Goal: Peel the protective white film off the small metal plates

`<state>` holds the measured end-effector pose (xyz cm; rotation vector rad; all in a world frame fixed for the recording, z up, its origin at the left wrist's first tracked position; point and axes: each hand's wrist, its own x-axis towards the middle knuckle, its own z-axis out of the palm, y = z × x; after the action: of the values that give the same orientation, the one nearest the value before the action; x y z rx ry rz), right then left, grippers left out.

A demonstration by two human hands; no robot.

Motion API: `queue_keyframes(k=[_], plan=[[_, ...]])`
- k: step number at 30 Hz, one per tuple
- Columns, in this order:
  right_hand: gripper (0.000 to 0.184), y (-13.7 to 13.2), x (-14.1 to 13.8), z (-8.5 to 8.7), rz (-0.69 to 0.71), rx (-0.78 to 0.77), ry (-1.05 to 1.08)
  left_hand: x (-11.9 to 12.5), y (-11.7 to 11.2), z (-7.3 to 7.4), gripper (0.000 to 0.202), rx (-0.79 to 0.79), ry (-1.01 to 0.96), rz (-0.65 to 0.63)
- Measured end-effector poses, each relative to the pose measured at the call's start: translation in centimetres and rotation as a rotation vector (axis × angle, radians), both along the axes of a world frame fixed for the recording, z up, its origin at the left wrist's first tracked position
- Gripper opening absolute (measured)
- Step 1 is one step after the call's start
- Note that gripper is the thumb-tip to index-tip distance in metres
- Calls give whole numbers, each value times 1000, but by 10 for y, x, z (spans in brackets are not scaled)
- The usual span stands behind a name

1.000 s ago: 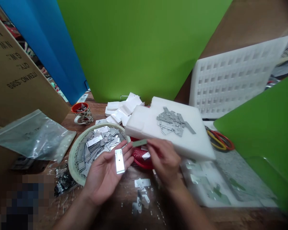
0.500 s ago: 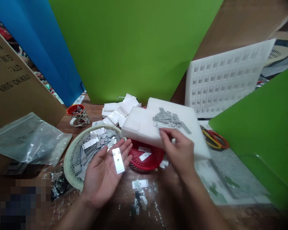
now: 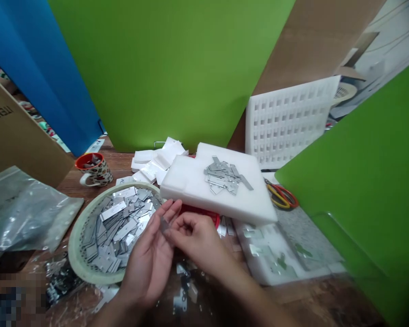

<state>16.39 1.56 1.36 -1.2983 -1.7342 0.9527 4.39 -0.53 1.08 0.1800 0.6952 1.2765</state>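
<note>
My left hand (image 3: 150,261) is cupped palm up over the right edge of a pale green basket (image 3: 75,254). A small grey metal plate (image 3: 164,224) stands tilted at its fingers, its lower part hidden. My right hand (image 3: 199,238) pinches at this plate with thumb and forefinger, close against the left palm. Whether one plate or two are between the hands, I cannot tell. Many flat metal plates (image 3: 124,229) fill the basket. A pile of thinner grey metal strips (image 3: 225,175) lies on a white foam block (image 3: 187,175) beyond my hands.
A red basket (image 3: 218,221) is mostly hidden under the foam block. An orange-rimmed mug (image 3: 102,173) stands at the left, near a clear plastic bag (image 3: 23,213). Yellow- and red-handled tools (image 3: 282,196) lie at the right. Green panels (image 3: 170,72) close off the back and right.
My right hand has moved from the strip pile down and left to my left hand. The left fingers have curled up around the plate that lay flat on the palm. The view has shifted right.
</note>
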Motion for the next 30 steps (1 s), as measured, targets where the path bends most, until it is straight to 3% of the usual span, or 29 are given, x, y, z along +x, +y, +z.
queue_keyframes(k=[2,7,10,12,17,20,24,27,30], plan=[[14,18,20,8,-83,-46,4,-2,-1,2,36,61,38,-21],[27,82,94,17,-477,44,-144,-20,-1,3,38,194,237,-38],[29,106,123,11,-576,39,-264,-39,0,0,36,200,497,-51],[26,110,128,8,-604,33,-325,-55,4,-4,34,204,791,-96],[28,89,108,13,-653,97,-380,-89,21,-12,13,563,1614,-238],[25,65,82,16,-522,236,-293,-89,30,-15,14,641,1895,-457],[16,37,47,10,-279,279,-197,-76,35,-21,9,628,2066,-689],[13,23,27,1,-162,241,-194,-73,35,-27,5,623,2070,-723],[14,16,6,-9,-47,239,-384,-74,34,-31,5,625,2055,-719]])
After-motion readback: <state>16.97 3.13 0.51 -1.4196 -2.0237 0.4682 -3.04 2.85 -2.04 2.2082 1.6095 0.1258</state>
